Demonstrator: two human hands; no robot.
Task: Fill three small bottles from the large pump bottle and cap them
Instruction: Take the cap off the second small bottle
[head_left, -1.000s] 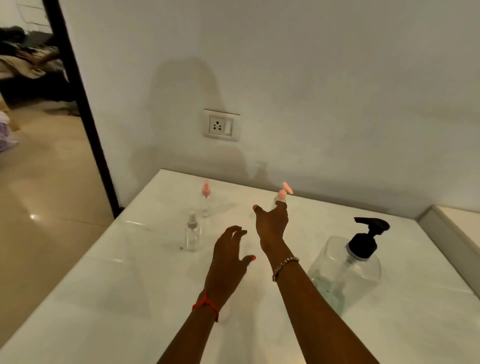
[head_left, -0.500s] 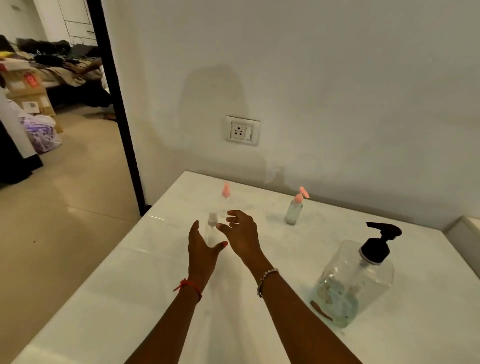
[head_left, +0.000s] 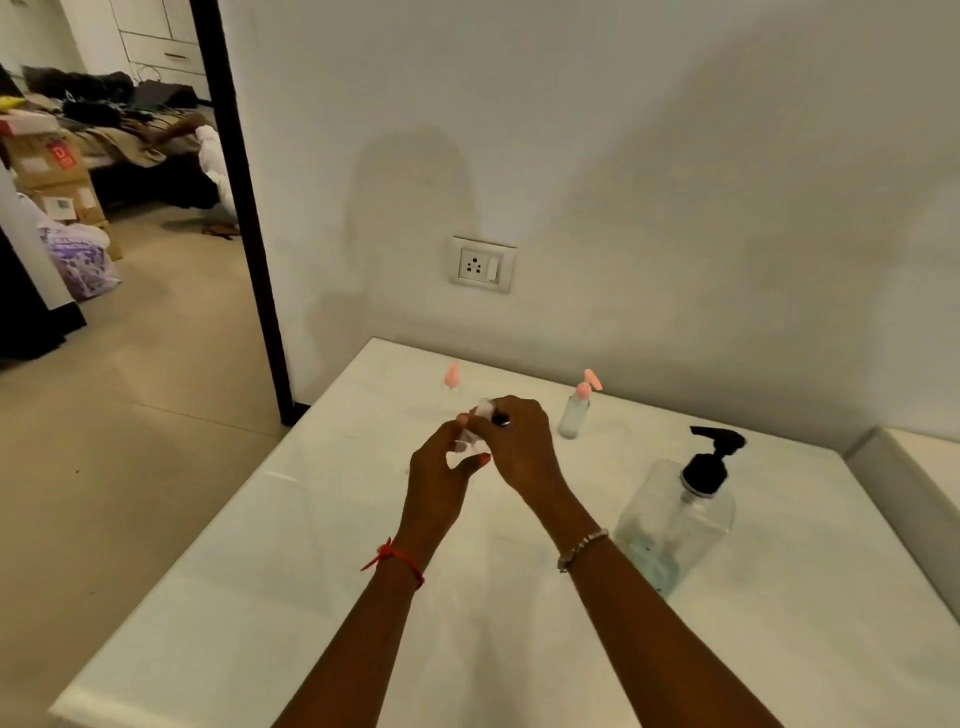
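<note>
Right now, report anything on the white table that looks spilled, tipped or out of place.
Nothing stands out. The large clear black-topped pump bottle and two small pink-topped clear bottles stand on their bases, no spill shows on the white table, and the left hand and right hand hold the third small clear bottle.

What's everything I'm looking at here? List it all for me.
Large pump bottle: one, clear with black pump, table's right side.
Right pink-capped bottle: one, clear, table's back.
Left pink-capped bottle: one, clear, behind the hands.
Held small bottle: one, clear, between both hands.
Table: one, white, against the wall.
Wall socket: one, white, above the table.
Cardboard boxes: several, brown, room beyond the doorway.
Left hand: red wrist thread, grips held small bottle.
Right hand: wrist bracelet, pinches its top.
</note>
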